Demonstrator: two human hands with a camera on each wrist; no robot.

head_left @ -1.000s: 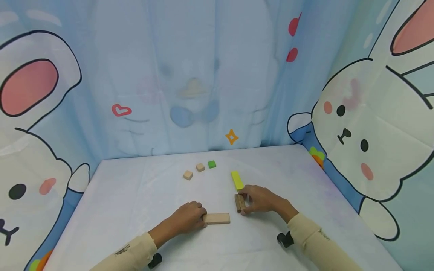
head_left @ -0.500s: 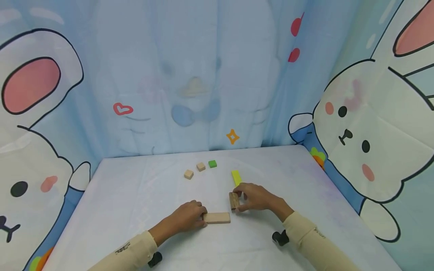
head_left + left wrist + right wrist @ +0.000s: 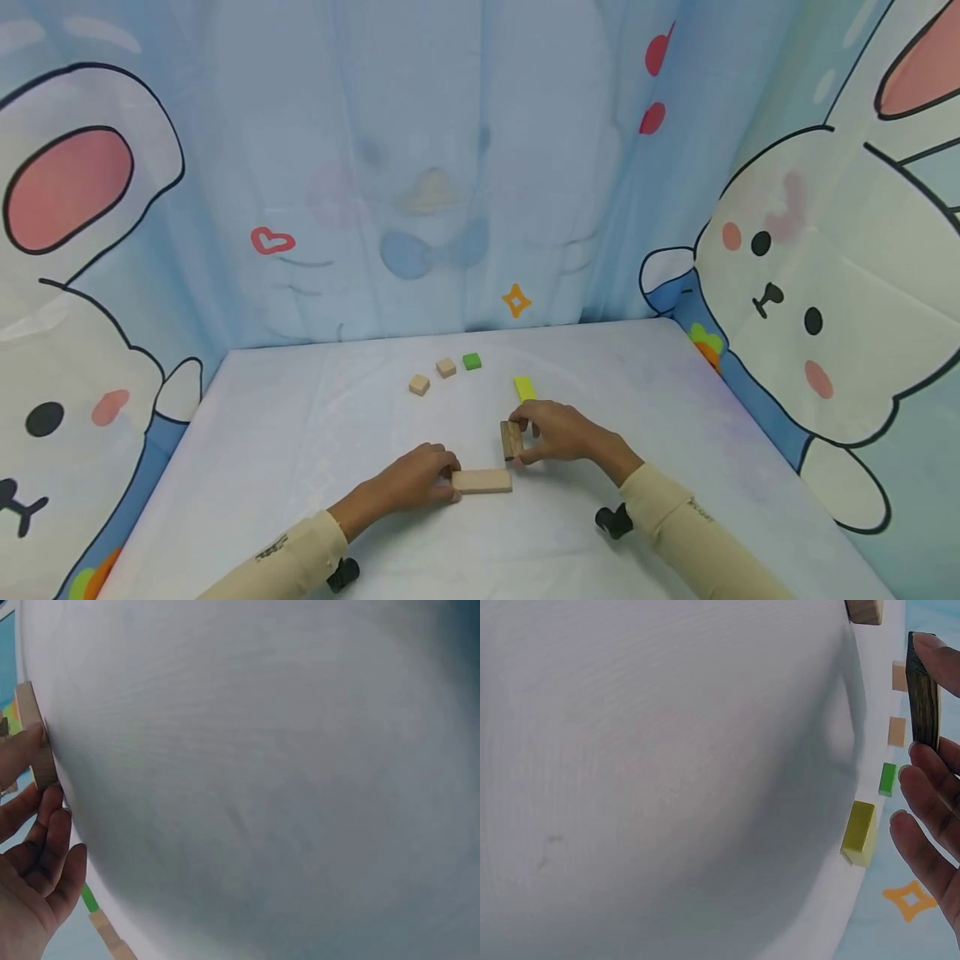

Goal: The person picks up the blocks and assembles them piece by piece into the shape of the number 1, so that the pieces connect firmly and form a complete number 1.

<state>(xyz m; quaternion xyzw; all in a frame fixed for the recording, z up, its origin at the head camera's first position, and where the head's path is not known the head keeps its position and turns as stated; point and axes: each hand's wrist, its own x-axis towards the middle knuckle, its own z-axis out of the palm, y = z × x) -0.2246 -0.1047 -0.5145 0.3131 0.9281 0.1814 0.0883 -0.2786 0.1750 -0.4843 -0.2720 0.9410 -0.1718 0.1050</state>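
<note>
In the head view my left hand [image 3: 425,477] pinches the left end of a pale flat wooden block [image 3: 482,481] lying crosswise on the table. The left wrist view shows thumb and fingers at the two edges of this wooden block [image 3: 45,766]. My right hand [image 3: 558,432] holds a dark brown wooden block [image 3: 511,441] by its ends, behind the pale block's right end. In the right wrist view the dark block [image 3: 924,709] sits between thumb and fingertips and looks raised off the table. A yellow block [image 3: 524,388] lies just beyond the right hand, its near end hidden.
Farther back on the white-covered table [image 3: 315,417] lie two small pale wooden blocks [image 3: 419,384] and a small green block [image 3: 472,361]. A blue curtain [image 3: 420,167] with printed rabbits hangs behind and around the table.
My right hand has moved left and slightly away with the dark brown block, closer to the pale block. The left hand and pale block stay nearly in place.
</note>
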